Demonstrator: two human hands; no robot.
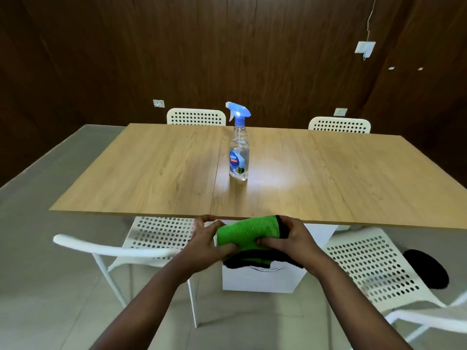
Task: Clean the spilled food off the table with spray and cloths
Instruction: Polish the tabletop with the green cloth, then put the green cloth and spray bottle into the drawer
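Note:
A green cloth (246,234) with a black edge is held in front of the near edge of the wooden table (156,173), off its surface. My left hand (208,239) grips the cloth's left end, and my right hand (294,238) grips its right end. The cloth is bunched and folded between them, with a dark fold hanging below. A clear spray bottle (239,150) with a blue trigger head stands upright near the table's middle, apart from both hands. No spilled food shows on the tabletop.
White perforated chairs stand at the near left (151,238) and near right (374,271), and two more (195,116) (340,125) at the far side. A white cabinet (262,279) sits under the table. A black round thing (427,269) lies on the floor at right.

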